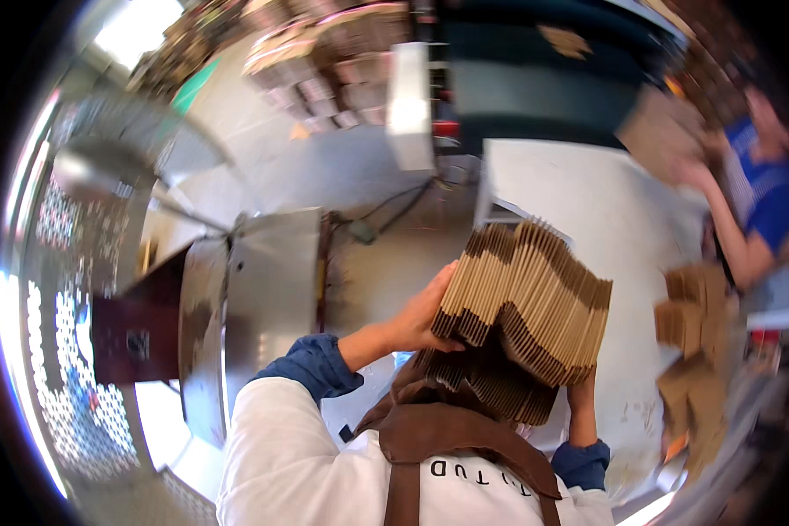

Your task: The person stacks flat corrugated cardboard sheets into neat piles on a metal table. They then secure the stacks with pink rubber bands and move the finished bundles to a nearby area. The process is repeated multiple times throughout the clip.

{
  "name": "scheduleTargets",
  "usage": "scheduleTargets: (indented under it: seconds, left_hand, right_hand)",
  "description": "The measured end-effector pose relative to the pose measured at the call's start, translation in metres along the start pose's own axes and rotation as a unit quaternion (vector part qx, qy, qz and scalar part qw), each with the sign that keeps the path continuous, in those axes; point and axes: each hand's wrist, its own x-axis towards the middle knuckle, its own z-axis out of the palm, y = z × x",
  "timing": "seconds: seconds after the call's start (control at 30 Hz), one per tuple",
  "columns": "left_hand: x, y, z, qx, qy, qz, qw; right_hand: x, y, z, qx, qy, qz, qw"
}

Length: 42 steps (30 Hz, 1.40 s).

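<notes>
A thick stack of folded brown cardboard pieces [557, 298] is held in front of my chest, the pieces packed face to face with their edges in a stepped profile. My left hand [425, 314] grips its left end, with the thumb along the lower side. At the right end, my right hand [581, 392] supports the stack from below; its fingers are mostly hidden behind the cardboard. The lower part of the stack lies in shadow close to my brown apron [465, 431].
A white table [535, 171] stands ahead and to the right, with more folded cardboard [697, 324] at its right side. Beyond it, a co-worker [754, 193] in blue holds a cardboard sheet [662, 131]. A metal machine [276, 289] is on my left; stacked bundles [324, 66] stand farther back.
</notes>
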Motion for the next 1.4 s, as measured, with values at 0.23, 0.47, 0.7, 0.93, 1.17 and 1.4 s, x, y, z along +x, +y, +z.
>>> scheduleTargets:
  seconds: [0.23,0.47,0.7,0.93,1.17,1.4]
  left_hand:
    - [-0.112,0.041,-0.058,-0.005,0.258,-0.127,0.958]
    - [-0.243,-0.030,-0.159,-0.306,0.407,-0.289,0.811]
    - [-0.330,-0.099,-0.202,-0.452,0.489,-0.333,0.667]
    - [-0.354,-0.212,-0.201,-0.497,0.463,-0.471,0.563]
    - [-0.341,-0.197,-0.203,-0.436,0.566,-0.404,0.572]
    - [-0.342,-0.239,-0.176,-0.323,0.575,-0.454,0.599]
  right_hand:
    - [0.114,-0.097,0.102,0.007,-0.292,-0.090,0.952]
    - [0.183,-0.179,0.377,-0.074,-0.561,0.047,0.823]
    - [0.218,-0.157,0.611,-0.183,-0.730,-0.178,0.633]
    - [0.225,-0.111,0.722,-0.433,-0.686,-0.053,0.583]
    - [0.208,-0.175,0.717,-0.431,-0.715,0.014,0.551]
    - [0.197,-0.178,0.721,-0.446,-0.730,-0.053,0.515]
